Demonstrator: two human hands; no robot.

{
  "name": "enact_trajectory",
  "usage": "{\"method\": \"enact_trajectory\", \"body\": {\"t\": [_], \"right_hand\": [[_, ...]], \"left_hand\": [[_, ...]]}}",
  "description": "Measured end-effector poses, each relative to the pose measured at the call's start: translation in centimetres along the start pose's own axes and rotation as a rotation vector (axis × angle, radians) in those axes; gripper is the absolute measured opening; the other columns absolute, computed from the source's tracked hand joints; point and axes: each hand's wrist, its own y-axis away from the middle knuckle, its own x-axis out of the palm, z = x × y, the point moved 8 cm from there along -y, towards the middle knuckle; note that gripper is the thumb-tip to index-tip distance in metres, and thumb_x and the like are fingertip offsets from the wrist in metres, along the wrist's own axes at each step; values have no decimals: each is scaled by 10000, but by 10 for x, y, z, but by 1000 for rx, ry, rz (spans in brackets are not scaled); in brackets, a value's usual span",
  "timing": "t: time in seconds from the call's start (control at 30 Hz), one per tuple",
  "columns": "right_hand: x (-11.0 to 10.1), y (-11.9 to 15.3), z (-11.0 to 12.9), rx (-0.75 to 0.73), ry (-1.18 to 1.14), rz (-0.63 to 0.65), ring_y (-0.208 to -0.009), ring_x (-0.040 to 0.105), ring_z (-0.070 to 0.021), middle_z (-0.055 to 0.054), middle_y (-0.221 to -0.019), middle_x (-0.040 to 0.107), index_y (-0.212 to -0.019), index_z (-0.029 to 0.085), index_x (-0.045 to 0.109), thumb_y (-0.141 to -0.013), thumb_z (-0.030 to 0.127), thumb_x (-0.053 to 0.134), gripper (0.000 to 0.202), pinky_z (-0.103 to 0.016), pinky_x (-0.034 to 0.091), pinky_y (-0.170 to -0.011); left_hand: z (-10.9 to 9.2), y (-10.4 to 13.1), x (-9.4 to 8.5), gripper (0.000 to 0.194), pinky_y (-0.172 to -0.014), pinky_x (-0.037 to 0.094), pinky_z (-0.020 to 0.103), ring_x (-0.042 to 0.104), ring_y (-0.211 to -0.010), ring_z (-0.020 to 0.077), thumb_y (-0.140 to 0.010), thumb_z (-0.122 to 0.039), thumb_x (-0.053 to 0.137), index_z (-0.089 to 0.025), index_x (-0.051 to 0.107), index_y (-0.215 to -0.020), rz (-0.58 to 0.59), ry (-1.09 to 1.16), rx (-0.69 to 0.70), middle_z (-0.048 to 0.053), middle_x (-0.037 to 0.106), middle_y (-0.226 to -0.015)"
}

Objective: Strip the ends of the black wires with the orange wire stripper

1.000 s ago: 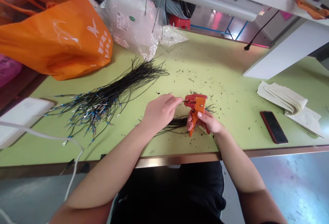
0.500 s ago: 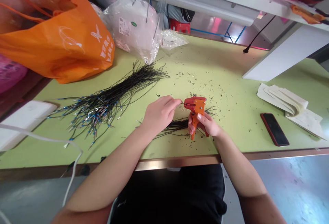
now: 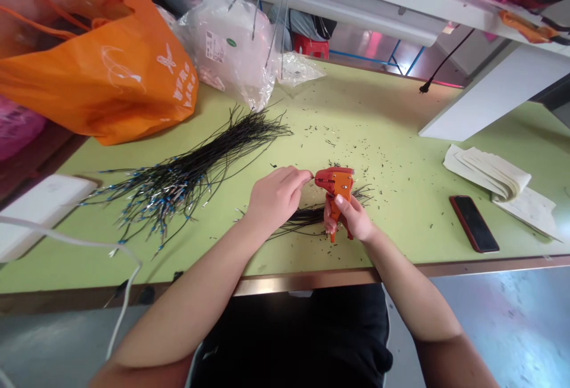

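My right hand [image 3: 350,214] is wrapped round the handles of an orange-red wire stripper [image 3: 335,182], its jaws pointing left. Thumb and index finger of my left hand [image 3: 278,196] pinch a thin black wire right at the jaws; most of that wire is hidden by the hand. Beneath both hands lies a small bundle of black wires [image 3: 307,217]. Farther left is a larger bundle of black wires [image 3: 222,149], with blue and silvery ends fanned toward the lower left.
Tiny black clippings [image 3: 351,147] are scattered over the green table [image 3: 401,198]. A phone [image 3: 474,224] and folded cloth-like strips [image 3: 494,174] lie at right. An orange bag [image 3: 146,73], clear plastic bag [image 3: 236,43] and white box [image 3: 44,213] stand left. A plug [image 3: 425,87] hangs behind.
The wire stripper and my right hand have shifted slightly left, bringing the jaws up to my left fingertips. The stripper's handles look squeezed closer together. My left hand has hardly moved.
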Motion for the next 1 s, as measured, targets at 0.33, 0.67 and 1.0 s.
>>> {"method": "enact_trajectory", "body": {"t": [0.33,0.67,1.0], "right_hand": [[3,-5,-5,-13,-30,-28,-370,423,-99,73,-459,455,-670,218,533,-878,743,646,576,-256,414,-413],[-28,-3,19,-183,-110,-140,-725,663,-209,-21,-757,640,-918,223,649,-900,733,621,511,-437,636,-783],[-16,-9,-4,-148,-35,-149,-957,742,-290,-80,-854,732,-948,226,676,-874,794,601,578,-468,661,-836]], "left_hand": [[1,2,-1,277,-609,439,261,683,-742,155,-980,-80,461,-218,700,-1001,-66,6,-19,-7,737,-812],[8,-3,-13,237,-596,419,246,672,-714,138,-1059,-220,474,-210,707,-1013,-130,31,-46,8,742,-827],[-31,4,-2,199,-515,340,266,616,-602,131,-1053,-215,538,-197,736,-1055,-98,-25,69,-19,672,-680]]}}
